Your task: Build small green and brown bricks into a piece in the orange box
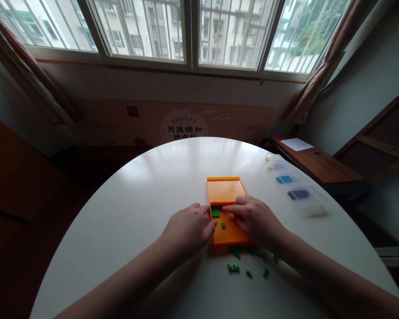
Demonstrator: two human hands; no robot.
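View from above a round white table (pixel 146 195), looking down at a person's two bare forearms reaching in from the bottom edge. An orange plate (pixel 224 190) with a raised rim lay flat near the middle of the table, its long side running away from the viewer. A small patch of green bricks (pixel 215 212) sat on its left edge, and a single green stud (pixel 223 225) lay on the plate just in front of the patch.

The left hand (pixel 189 228) rested palm down against the plate's left edge, fingers loosely curled and thumb tip touching the rim. Whether it pinched a piece could not be told. The right hand (pixel 257 219) lay over the plate's near right corner, fingers stretched flat, with the forefinger tip just beside the green patch and gripping nothing visible. It covered that part of the plate.

Loose green pieces (pixel 246 268) were scattered on the table just in front of the plate, between the two wrists, some partly hidden under the right wrist.

To the right, well apart from the hands, stood a row of clear plastic boxes (pixel 297 192), one holding blue pieces and one dark pieces. Beyond them, off the table, was a wooden side table (pixel 319 164) with a sheet of paper (pixel 297 144) on it. A cardboard panel (pixel 182 126) with printed characters leaned against the wall below a wide barred window (pixel 189 31).
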